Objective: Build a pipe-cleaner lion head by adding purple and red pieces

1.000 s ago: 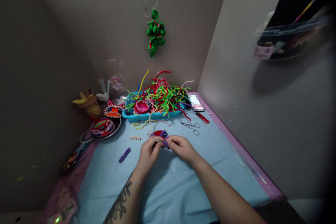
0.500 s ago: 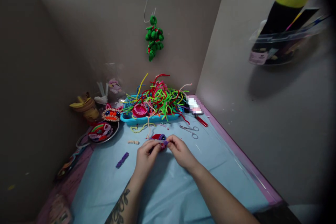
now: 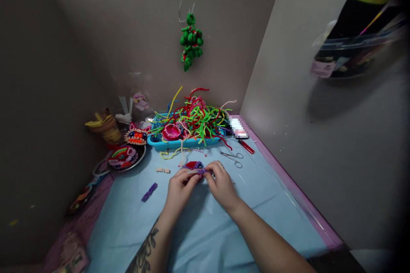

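Note:
My left hand (image 3: 180, 187) and my right hand (image 3: 221, 182) meet over the light blue mat (image 3: 205, 222), fingers pinched on a small red and purple pipe-cleaner piece (image 3: 194, 166) held between them. A short purple pipe-cleaner bit (image 3: 149, 192) lies on the mat to the left of my left hand. A small beige bit (image 3: 163, 170) lies just beyond it. Small scissors (image 3: 233, 158) rest on the mat past my right hand.
A blue tray (image 3: 179, 141) heaped with coloured pipe cleaners stands at the back. Finished pipe-cleaner figures on a plate (image 3: 125, 157) and a yellow figure (image 3: 104, 127) sit back left. A green pipe-cleaner ornament (image 3: 190, 42) hangs on the rear wall. Brown partition walls enclose three sides.
Both hands stay pinched on the red and purple piece, with only slight finger shifts. The view has drifted a little.

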The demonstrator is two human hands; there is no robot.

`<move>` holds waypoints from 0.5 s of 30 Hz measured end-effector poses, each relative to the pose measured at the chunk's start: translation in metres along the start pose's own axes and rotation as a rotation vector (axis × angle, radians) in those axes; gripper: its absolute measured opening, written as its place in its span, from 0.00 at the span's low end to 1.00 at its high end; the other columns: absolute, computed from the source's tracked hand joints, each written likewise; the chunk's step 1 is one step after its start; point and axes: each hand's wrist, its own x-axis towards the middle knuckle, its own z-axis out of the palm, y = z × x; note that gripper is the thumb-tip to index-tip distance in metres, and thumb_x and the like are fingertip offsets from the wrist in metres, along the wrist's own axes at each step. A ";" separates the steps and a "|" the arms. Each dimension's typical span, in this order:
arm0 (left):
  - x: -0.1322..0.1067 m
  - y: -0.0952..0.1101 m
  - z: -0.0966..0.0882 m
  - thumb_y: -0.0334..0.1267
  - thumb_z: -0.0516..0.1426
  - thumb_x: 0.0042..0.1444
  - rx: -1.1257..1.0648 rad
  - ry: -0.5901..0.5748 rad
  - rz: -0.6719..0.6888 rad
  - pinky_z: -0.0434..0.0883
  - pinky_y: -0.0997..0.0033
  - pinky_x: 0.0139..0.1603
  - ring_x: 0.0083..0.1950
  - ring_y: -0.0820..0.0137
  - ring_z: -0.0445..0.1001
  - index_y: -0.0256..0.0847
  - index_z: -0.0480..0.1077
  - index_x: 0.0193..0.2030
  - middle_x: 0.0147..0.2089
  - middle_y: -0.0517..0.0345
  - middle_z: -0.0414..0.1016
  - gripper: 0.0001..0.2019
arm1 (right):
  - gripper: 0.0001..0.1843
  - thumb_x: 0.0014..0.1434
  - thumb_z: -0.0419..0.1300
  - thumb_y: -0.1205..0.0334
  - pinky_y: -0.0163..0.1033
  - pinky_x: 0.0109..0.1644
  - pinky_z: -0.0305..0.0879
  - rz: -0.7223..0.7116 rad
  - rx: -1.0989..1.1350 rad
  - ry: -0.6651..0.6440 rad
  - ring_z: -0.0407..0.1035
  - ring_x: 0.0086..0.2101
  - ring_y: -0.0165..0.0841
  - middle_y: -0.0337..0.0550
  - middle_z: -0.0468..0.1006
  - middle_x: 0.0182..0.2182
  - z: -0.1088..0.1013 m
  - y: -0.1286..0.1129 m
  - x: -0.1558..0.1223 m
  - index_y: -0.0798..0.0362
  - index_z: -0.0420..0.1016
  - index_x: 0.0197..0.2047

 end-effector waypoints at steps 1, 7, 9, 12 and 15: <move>0.000 0.000 0.000 0.38 0.58 0.52 -0.006 -0.009 -0.021 0.70 0.70 0.38 0.37 0.67 0.74 0.40 0.78 0.35 0.34 0.52 0.77 0.08 | 0.06 0.58 0.53 0.72 0.40 0.42 0.63 -0.023 -0.026 0.010 0.65 0.37 0.36 0.44 0.68 0.34 0.001 0.001 -0.001 0.52 0.66 0.36; 0.000 -0.007 0.001 0.41 0.59 0.51 -0.080 -0.007 -0.151 0.69 0.71 0.35 0.35 0.67 0.73 0.38 0.78 0.34 0.33 0.51 0.77 0.10 | 0.05 0.58 0.53 0.72 0.40 0.40 0.65 -0.114 -0.126 0.045 0.67 0.35 0.36 0.44 0.69 0.32 0.003 0.000 -0.003 0.52 0.66 0.36; 0.000 -0.008 0.003 0.42 0.59 0.51 -0.103 0.009 -0.181 0.68 0.72 0.34 0.33 0.68 0.73 0.37 0.78 0.33 0.31 0.52 0.77 0.10 | 0.06 0.58 0.53 0.72 0.40 0.38 0.65 -0.137 -0.134 0.050 0.67 0.34 0.36 0.44 0.69 0.31 0.003 -0.001 -0.003 0.52 0.66 0.35; -0.001 -0.011 0.005 0.42 0.60 0.51 -0.157 0.027 -0.206 0.67 0.74 0.32 0.31 0.69 0.72 0.37 0.77 0.32 0.31 0.53 0.77 0.10 | 0.06 0.58 0.53 0.72 0.40 0.38 0.65 -0.179 -0.137 0.060 0.67 0.34 0.36 0.44 0.70 0.31 0.004 -0.001 -0.004 0.52 0.66 0.35; -0.001 -0.013 0.006 0.43 0.61 0.50 -0.223 0.014 -0.237 0.66 0.74 0.30 0.29 0.70 0.72 0.37 0.77 0.32 0.30 0.54 0.77 0.11 | 0.06 0.58 0.53 0.73 0.40 0.38 0.66 -0.217 -0.121 0.070 0.67 0.34 0.36 0.44 0.70 0.31 0.004 -0.001 -0.005 0.52 0.66 0.35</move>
